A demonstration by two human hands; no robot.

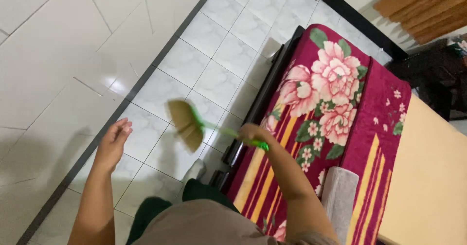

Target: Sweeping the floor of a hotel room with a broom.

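- Nearest cam: brown shirt [204, 223], dark green trousers below.
- Right hand [253, 134] clamped on green plastic handle of small hand broom [187, 123]; straw-coloured bristles blurred (mid-swing, prob.), over tiles beside bed edge.
- Left hand [114, 140] open, fingers apart, holding nothing.
- Step, by guess: sweeping; next stroke needs bristles down to glossy white floor tiles [219, 55].
- Beyond: plush crimson floral blanket [335, 104], tan mattress [428, 177].

Honestly not seeing any packages, labels, signs or screens anywhere in this shot, nothing boxed, wrapped, tagged, posted up or lit.
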